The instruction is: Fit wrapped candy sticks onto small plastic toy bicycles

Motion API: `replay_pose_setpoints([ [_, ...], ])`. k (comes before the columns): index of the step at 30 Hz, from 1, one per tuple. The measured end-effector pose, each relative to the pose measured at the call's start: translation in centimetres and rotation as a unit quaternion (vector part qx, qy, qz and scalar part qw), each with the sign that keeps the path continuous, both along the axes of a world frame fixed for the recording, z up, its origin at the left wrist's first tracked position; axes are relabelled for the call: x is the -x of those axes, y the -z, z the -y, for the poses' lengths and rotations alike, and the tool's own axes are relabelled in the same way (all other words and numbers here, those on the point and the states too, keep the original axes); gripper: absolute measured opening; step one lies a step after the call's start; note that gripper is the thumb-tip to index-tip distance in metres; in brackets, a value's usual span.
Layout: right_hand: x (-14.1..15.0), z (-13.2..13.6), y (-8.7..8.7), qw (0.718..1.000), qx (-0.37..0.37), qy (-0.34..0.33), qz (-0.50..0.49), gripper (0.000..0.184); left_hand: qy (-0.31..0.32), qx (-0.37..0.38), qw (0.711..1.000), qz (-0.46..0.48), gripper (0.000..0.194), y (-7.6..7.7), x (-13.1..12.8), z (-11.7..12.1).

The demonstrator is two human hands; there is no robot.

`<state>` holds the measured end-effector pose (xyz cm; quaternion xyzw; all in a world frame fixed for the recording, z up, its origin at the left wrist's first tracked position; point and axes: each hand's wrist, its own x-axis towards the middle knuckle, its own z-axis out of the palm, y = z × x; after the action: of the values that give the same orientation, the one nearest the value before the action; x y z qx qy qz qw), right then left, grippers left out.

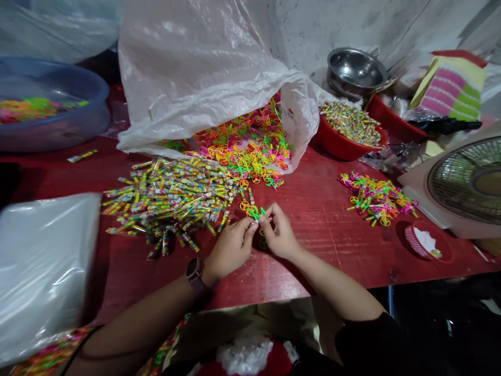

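Over the red table (313, 209), my left hand (233, 248) and my right hand (281, 232) meet with fingertips pinched together. Between them is a small green plastic piece (254, 212), its lower part hidden by my fingers. A yellow plastic ring piece (244, 206) lies just beyond it. To the left spreads a large pile of thin wrapped candy sticks (176, 193) in multicoloured wrappers. Behind my hands, bright plastic pieces (254, 156) spill from the mouth of a big white plastic bag (195, 62).
At right lies a smaller pile (378, 198) of plastic pieces and sticks, near a small red basket (417, 240) and a fan (469, 183). Behind stand a red bowl (332, 141) of sticks and a steel bowl (356, 73). Left are a blue tub (90, 112) and clear plastic bags (43, 261).
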<state>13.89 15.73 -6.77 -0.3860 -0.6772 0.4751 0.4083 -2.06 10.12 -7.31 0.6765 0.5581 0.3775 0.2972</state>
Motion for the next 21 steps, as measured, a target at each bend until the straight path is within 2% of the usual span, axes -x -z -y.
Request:
replay_pose_setpoints([
  [6,-0.9,-0.7,-0.8,0.989,0.114,-0.077,-0.057,0.043,0.028,-0.048,0.998,0.022,0.025,-0.1,0.5,-0.5],
  [12,0.0,-0.6,0.0,0.974,0.154,-0.092,-0.137,0.042,0.039,-0.048,0.998,0.025,0.025,-0.5,0.3,-0.1],
  [15,-0.7,-1.9,-1.1,0.982,0.15,-0.079,-0.086,0.041,0.069,-0.034,0.997,0.006,0.029,-1.0,0.9,-0.4],
  [17,-3.6,-3.6,-2.9,0.992,0.115,-0.056,-0.008,0.039,0.064,-0.043,0.996,-0.044,0.033,-1.5,2.0,-0.8],
  [19,-8.5,-5.8,-4.9,0.993,0.065,-0.012,0.096,0.037,0.003,-0.061,0.989,-0.135,0.037,-1.9,3.3,-1.3],
  [20,-11.3,-7.0,-5.8,0.985,0.035,0.025,0.168,0.035,-0.038,-0.069,0.979,-0.187,0.039,-2.0,4.0,-1.4],
  [21,-13.9,-8.0,-6.5,0.965,0.014,0.067,0.252,0.034,-0.072,-0.07,0.966,-0.237,0.041,-2.0,4.5,-1.5],
])
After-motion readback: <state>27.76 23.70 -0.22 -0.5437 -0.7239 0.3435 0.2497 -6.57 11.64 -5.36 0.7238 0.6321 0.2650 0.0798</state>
